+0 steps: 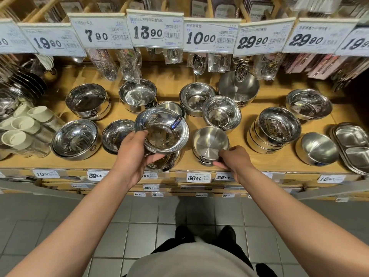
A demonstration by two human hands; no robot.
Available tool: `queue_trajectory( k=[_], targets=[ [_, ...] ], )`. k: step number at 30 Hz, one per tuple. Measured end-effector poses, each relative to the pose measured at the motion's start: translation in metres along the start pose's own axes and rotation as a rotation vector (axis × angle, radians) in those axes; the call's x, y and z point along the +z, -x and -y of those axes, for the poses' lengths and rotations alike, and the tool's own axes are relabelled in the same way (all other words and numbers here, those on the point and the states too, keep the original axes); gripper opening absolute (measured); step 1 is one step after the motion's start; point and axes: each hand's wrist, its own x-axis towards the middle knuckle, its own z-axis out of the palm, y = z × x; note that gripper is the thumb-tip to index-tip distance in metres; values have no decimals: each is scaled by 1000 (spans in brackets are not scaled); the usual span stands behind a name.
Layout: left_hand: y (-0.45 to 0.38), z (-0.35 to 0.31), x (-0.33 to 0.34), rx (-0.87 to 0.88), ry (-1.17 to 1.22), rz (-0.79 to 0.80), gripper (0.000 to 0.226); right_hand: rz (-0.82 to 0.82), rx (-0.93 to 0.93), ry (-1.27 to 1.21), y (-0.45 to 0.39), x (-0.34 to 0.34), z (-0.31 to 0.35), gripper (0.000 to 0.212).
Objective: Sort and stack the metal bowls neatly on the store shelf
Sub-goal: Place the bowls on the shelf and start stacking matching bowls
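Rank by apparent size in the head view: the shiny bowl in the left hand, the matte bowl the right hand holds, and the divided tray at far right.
1. Shiny bowl, though being lifted nearer the camera flatters it.
2. Divided tray, cut off by the frame edge, so unsure against the first.
3. Matte bowl, clearly smallest.
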Motion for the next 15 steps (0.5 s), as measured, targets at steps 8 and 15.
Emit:
queue_trajectory(
  k=[8, 15],
  targets=[
    [-1, -1, 1, -9, 5, 1, 24, -37, -16, 125, -7, -2, -2, 29],
    [-2, -1, 1, -14, 6, 5, 24, -7, -37, 128, -8, -7, -1, 29]
  ],
)
